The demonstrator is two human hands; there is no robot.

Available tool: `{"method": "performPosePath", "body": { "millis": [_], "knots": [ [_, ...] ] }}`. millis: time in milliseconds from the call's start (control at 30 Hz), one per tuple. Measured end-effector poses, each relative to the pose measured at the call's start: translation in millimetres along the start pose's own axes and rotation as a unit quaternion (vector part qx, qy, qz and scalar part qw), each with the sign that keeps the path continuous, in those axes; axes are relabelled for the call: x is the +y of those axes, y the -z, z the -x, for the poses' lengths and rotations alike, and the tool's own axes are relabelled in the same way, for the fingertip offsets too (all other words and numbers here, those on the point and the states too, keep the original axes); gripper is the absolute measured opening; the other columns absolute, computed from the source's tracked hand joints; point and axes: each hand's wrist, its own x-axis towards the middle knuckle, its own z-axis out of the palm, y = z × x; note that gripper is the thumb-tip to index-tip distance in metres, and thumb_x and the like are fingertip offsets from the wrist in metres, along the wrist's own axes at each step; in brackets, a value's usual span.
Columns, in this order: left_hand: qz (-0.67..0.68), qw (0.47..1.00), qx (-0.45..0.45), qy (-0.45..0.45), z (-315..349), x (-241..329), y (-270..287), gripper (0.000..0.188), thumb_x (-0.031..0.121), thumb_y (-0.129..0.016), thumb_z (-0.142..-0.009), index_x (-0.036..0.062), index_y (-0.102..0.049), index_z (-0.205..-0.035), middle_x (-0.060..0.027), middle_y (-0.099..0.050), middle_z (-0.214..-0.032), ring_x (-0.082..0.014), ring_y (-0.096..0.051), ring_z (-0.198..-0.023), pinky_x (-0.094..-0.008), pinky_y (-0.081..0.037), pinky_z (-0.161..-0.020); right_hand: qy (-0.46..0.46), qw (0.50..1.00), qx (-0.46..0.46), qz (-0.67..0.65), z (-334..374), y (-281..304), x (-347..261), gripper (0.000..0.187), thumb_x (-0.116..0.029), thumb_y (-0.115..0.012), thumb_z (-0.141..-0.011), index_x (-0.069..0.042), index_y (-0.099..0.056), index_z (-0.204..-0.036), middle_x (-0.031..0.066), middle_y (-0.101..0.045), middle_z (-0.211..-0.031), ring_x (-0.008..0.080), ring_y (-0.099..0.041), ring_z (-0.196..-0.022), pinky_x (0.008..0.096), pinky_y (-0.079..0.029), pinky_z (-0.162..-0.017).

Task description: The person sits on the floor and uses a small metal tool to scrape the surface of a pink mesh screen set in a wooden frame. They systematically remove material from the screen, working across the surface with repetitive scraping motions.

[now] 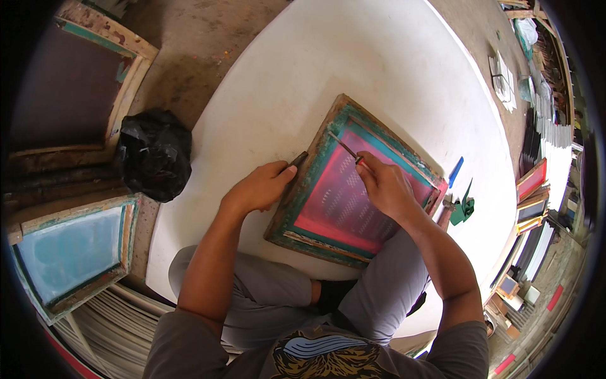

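A wooden screen-printing frame [284,218] with teal-stained edges and pink mesh lies tilted before me, its near right corner by my leg. My right hand [386,186] is closed around a screwdriver [347,150], whose thin metal shaft points at the frame's far left inner edge. Whether the tip touches the wood, I cannot tell. At the frame's left side, my left hand [257,187] grips a dark narrow tool [299,160]; most of it is hidden by the fingers, so its kind is unclear.
Under the frame spreads a white tabletop [404,57]. To its right lie a blue strip [456,170], a green cloth scrap [464,207] and a brown-handled tool [444,218]. A black plastic bag [155,155] and more framed screens [72,246] stand left. Stacked materials [546,139] line the far right.
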Motion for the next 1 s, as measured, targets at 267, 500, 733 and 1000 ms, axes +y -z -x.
{"method": "performPosePath", "body": {
  "millis": [267,500,733,1000],
  "knots": [
    [-0.018,1.000,-0.010,-0.014,-0.7,0.6,1.8,0.055,0.048,-0.043,-0.113,-0.0014,-0.064,-0.125,-0.0118,-0.067,-0.081,-0.0202,-0.060,-0.054,-0.0390,-0.052,-0.055,0.002,1.000,-0.008,0.016,-5.8,9.1,9.3,0.034,-0.030,-0.064,-0.107,-0.016,-0.067,-0.138,0.0167,-0.076,-0.089,0.0399,-0.075,-0.087,0.0503,-0.056,-0.079],
    [-0.015,1.000,0.003,-0.020,0.5,1.3,-0.6,0.054,0.046,-0.043,-0.113,-0.0027,-0.064,-0.120,-0.0120,-0.067,-0.078,-0.0207,-0.061,-0.055,-0.0398,-0.053,-0.055,0.057,0.990,0.028,0.129,-4.8,8.7,10.3,0.033,-0.031,-0.061,-0.108,-0.017,-0.066,-0.137,0.0177,-0.077,-0.095,0.0410,-0.076,-0.087,0.0516,-0.058,-0.077],
    [-0.032,0.999,-0.001,-0.009,1.2,8.0,-0.6,0.053,0.045,-0.042,-0.113,-0.0025,-0.064,-0.121,-0.0125,-0.068,-0.078,-0.0210,-0.062,-0.055,-0.0398,-0.053,-0.055,0.017,0.994,-0.007,0.109,-0.8,6.1,-9.9,0.027,-0.028,-0.062,-0.108,-0.013,-0.065,-0.131,0.0206,-0.072,-0.080,0.0431,-0.074,-0.078,0.0512,-0.056,-0.070],
    [-0.019,1.000,-0.004,0.002,0.7,7.9,-2.1,0.056,0.049,-0.045,-0.113,-0.0002,-0.062,-0.134,-0.0081,-0.061,-0.074,-0.0169,-0.058,-0.054,-0.0353,-0.049,-0.053,0.018,1.000,-0.022,-0.010,-7.3,-3.7,11.1,0.024,-0.027,-0.060,-0.107,-0.010,-0.067,-0.123,0.0222,-0.071,-0.080,0.0457,-0.073,-0.077,0.0556,-0.056,-0.070]
  ]
}}
